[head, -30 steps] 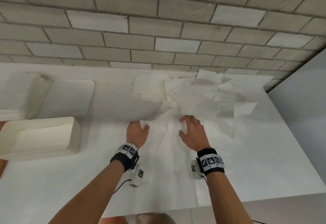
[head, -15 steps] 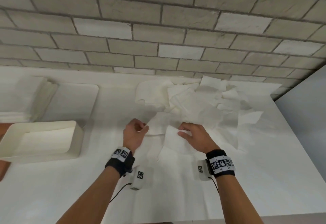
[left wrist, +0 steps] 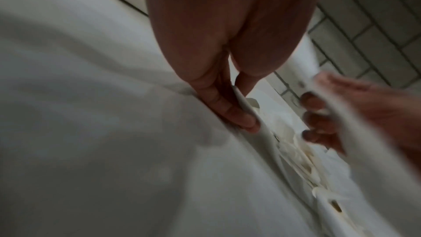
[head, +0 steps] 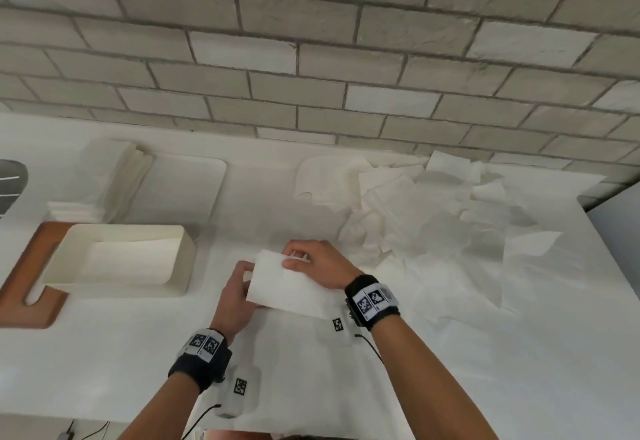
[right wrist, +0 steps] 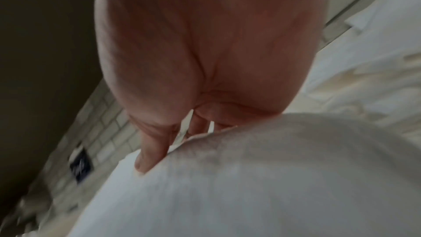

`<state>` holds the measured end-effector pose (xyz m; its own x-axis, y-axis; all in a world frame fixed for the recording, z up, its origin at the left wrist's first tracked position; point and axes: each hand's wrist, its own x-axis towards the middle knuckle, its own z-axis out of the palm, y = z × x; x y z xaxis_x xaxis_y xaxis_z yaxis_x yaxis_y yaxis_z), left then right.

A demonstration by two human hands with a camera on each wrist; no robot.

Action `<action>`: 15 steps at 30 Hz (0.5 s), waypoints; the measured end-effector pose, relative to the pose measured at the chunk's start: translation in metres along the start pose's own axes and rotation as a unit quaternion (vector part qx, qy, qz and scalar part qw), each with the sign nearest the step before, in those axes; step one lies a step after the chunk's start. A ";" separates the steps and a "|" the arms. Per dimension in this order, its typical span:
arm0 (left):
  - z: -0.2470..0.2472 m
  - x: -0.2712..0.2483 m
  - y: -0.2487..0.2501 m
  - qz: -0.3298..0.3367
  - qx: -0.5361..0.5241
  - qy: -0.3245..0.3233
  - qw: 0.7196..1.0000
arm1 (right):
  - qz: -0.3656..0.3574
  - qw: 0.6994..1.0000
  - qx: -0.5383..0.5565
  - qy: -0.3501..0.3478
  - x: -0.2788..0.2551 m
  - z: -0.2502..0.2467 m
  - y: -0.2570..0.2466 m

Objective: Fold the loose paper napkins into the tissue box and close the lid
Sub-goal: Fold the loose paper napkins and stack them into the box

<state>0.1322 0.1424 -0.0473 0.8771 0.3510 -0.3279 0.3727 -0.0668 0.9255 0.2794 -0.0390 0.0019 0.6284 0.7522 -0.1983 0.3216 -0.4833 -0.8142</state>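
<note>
Both hands pinch one napkin [head: 291, 283] above the table [head: 450, 387] — the left hand [head: 235, 295] at its left edge, the right hand [head: 317, 263] at the top corner. It looks mid-fold; next it needs carrying left into the open tissue box [head: 121, 263]. Loose napkins [head: 426, 211] lie piled to the right — the lid [head: 180, 186] rests behind the box, below a brick wall [head: 311, 41].

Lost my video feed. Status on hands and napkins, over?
Left hand and right hand both grip one folded napkin. Tissue box open, lid off. Loose pile remains. Path clear.
</note>
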 end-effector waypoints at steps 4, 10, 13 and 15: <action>-0.001 -0.001 0.003 -0.054 -0.056 0.029 0.997 | 0.048 0.990 -0.118 -0.065 0.029 0.018 0.012; -0.002 0.006 0.002 -0.010 0.106 0.049 0.993 | 0.003 0.967 -0.247 -0.054 0.039 0.013 -0.008; -0.006 0.006 0.007 0.057 0.174 0.053 0.982 | -0.004 0.965 -0.257 -0.056 0.041 0.016 -0.013; -0.016 0.002 0.023 0.107 0.195 0.045 0.974 | 0.015 0.982 -0.177 -0.064 0.038 0.017 -0.015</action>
<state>0.1376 0.1570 -0.0240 0.9242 0.3684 -0.1010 0.2859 -0.4919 0.8224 0.2869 0.0046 -0.0026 0.5546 0.7748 -0.3036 0.5449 -0.6139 -0.5712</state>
